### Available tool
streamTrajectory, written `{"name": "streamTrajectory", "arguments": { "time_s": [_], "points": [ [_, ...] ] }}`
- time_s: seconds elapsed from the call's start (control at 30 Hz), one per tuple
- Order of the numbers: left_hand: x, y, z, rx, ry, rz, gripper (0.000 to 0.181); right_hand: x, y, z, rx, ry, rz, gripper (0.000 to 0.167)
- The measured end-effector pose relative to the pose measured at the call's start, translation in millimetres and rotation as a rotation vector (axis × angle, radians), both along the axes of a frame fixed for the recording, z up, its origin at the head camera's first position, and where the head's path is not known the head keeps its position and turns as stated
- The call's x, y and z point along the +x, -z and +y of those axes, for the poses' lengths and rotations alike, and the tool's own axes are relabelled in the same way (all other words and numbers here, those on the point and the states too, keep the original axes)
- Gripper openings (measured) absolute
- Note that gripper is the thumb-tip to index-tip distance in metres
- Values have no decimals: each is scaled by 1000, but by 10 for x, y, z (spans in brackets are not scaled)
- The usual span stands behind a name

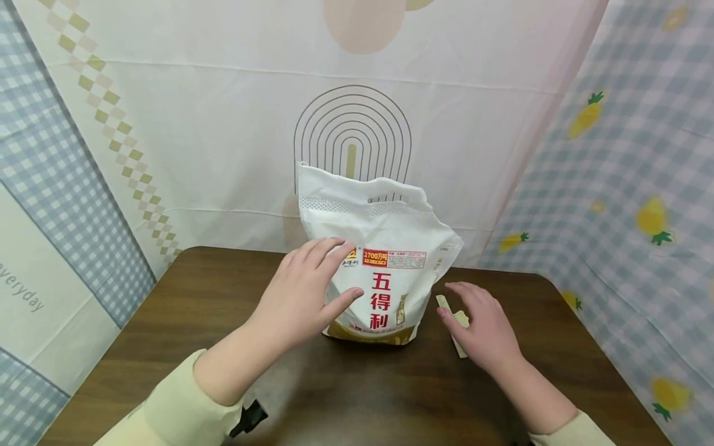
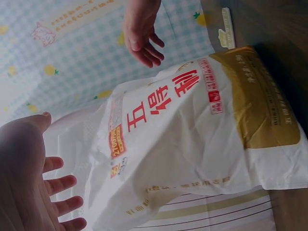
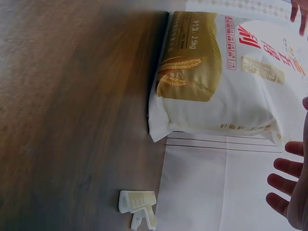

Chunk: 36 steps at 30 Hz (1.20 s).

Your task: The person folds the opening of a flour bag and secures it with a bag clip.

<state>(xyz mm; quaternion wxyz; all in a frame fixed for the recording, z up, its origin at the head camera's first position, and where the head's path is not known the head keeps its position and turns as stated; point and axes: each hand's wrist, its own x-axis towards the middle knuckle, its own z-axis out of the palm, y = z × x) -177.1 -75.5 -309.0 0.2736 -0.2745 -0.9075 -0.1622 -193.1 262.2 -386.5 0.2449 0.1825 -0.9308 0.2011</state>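
Observation:
A white flour bag (image 1: pixel 385 291) with red lettering and a gold base stands upright on the table. Its top has a handle slot, and the upper edge slopes down unevenly toward the right. My left hand (image 1: pixel 304 291) is at the bag's left front, its fingers spread in the left wrist view; whether it touches the bag I cannot tell. To the right of the bag, my right hand (image 1: pixel 485 322) hovers with relaxed fingers and holds nothing. Partly behind that hand lies a pale cream bag clip (image 3: pixel 137 202) on the tabletop.
The dark brown wooden table (image 1: pixel 223 297) has rounded far corners. A white printed cloth (image 1: pixel 234 136) hangs close behind the bag. Checked cloth with pineapples (image 1: pixel 625 186) hangs along the right side, and blue checked cloth (image 1: pixel 72 148) along the left.

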Motion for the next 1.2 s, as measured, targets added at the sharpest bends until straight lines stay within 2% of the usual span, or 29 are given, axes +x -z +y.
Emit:
{"name": "streamTrajectory", "arguments": {
  "time_s": [0.2,0.33,0.43,0.7,0.93,1.2],
  "points": [
    [-48,-112,55,-4,-23,-14,64,-37,-62,-47,-75,73,-117,50],
    [-87,-181,100,-9,-40,-27,66,-55,-101,-66,-178,103,-252,55],
    [-116,-232,141,-3,-41,-29,67,-89,-122,-74,-258,104,-321,56],
    [-219,-430,287,37,-25,29,65,-215,-147,-117,-446,79,-375,53],
    [-355,-640,419,33,-31,115,62,-266,-165,-176,-548,86,-386,52],
    [-552,-863,471,24,-51,120,59,-310,-177,-246,-655,92,-393,57]
  ]
}}
